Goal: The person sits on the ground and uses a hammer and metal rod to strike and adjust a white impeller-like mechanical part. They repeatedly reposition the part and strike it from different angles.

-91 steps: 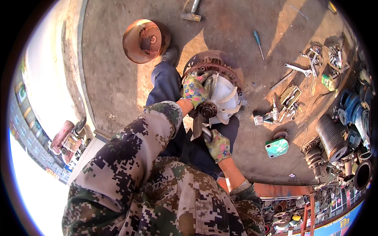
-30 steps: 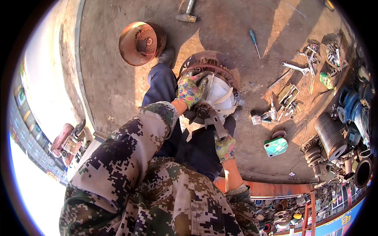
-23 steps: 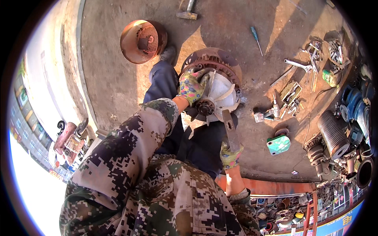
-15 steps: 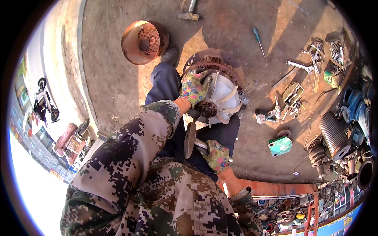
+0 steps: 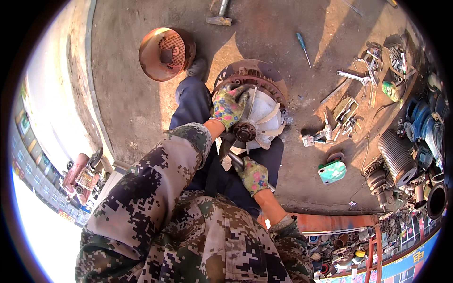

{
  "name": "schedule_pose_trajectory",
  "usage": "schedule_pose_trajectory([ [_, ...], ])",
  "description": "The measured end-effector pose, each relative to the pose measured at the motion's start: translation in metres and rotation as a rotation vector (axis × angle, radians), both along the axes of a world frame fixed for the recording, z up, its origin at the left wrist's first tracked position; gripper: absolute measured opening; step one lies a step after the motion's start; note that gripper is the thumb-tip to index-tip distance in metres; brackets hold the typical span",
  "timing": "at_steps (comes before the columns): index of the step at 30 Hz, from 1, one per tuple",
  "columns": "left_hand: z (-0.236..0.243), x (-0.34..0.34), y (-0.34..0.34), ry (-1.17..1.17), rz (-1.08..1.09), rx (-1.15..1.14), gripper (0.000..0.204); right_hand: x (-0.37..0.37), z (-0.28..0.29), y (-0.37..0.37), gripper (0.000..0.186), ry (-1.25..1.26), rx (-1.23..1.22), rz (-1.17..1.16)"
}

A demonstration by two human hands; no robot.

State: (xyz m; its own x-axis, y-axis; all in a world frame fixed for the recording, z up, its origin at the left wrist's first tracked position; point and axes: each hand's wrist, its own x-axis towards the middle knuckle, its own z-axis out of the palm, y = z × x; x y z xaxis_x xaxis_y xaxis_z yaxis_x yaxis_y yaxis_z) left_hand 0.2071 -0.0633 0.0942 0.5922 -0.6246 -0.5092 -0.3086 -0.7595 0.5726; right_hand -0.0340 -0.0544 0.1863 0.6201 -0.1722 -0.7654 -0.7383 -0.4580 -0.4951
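Note:
An electric motor stands between my legs, its pale metal fan facing up over a rusty, finned motor body. At the near side of the fan is a dark, greasy hub. My left hand, in a floral work glove, is curled over the fan's left side, gripping near a blade. My right hand, gloved alike, is closed round the metal handle of a hammer. The dark hammer head is just below and left of the hub, apart from it as far as I can see.
A rusty round cover with a mesh bottom stands at the far left, near a second hammer. On the right lie a screwdriver, a wrench, a toolbox, a green metal part and a coiled cylinder.
My right hand has risen toward the hub with the hammer, and the hammer head has swung up close to it. My left hand keeps its place on the fan. The whole view has shifted slightly.

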Motion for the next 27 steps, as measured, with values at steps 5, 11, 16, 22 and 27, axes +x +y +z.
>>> schedule_pose_trajectory([
  [5, -0.002, 0.003, 0.008, -0.084, -0.006, -0.05, 0.029, -0.007, 0.049, -0.034, 0.031, -0.349, -0.135, -0.332],
  [11, 0.004, -0.011, 0.001, -0.074, 0.005, -0.03, 0.032, -0.019, 0.012, -0.036, 0.031, -0.105, -0.219, -0.346],
  [16, 0.012, 0.005, -0.003, -0.086, -0.014, 0.003, 0.03, -0.003, 0.015, -0.04, 0.034, -0.291, -0.265, -0.553],
  [22, 0.005, -0.006, 0.002, -0.111, -0.049, -0.024, 0.032, -0.063, -0.018, -0.044, 0.032, -0.241, -0.297, -0.505],
  [27, 0.008, 0.004, -0.004, -0.111, -0.047, -0.05, 0.03, -0.071, -0.064, -0.101, 0.037, 0.089, -0.409, -0.807],
])
